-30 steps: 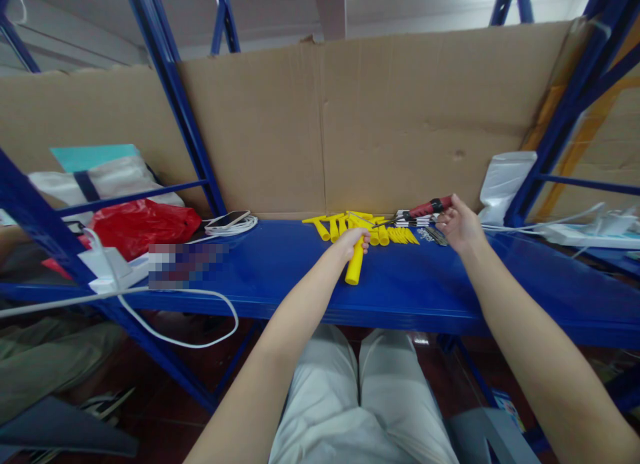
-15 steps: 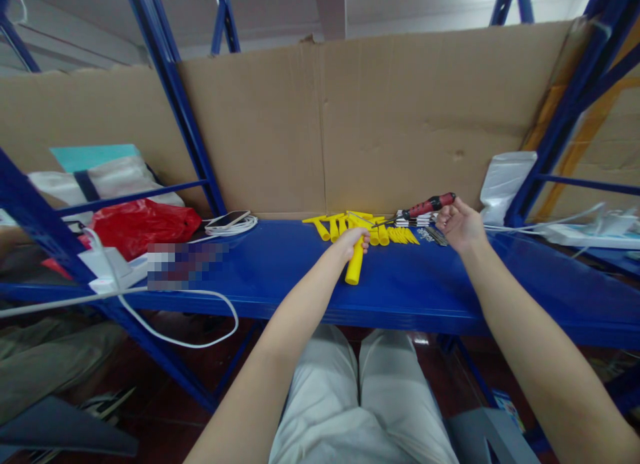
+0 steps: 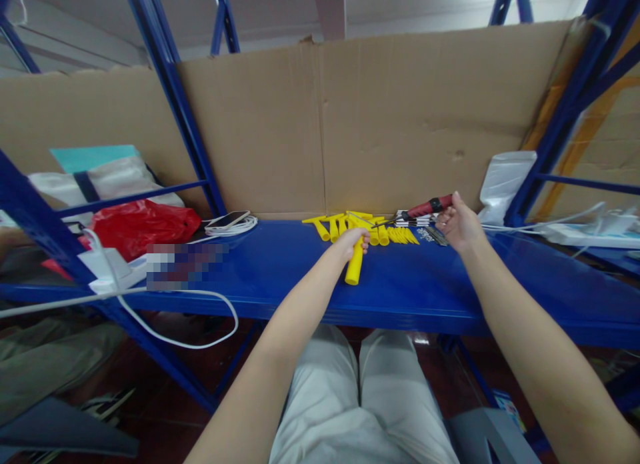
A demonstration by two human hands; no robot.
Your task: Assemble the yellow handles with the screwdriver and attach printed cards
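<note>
Screwdriver (image 3: 425, 209) in right hand (image 3: 460, 224) faces yellow tool (image 3: 354, 267) in left hand (image 3: 355, 241)

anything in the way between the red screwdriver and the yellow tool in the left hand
Nothing visible: the red screwdriver in the right grip points toward the yellow tool in the left grip. The yellow wedges show just below its shaft, not across it. Tip contact is too small to tell.
</note>
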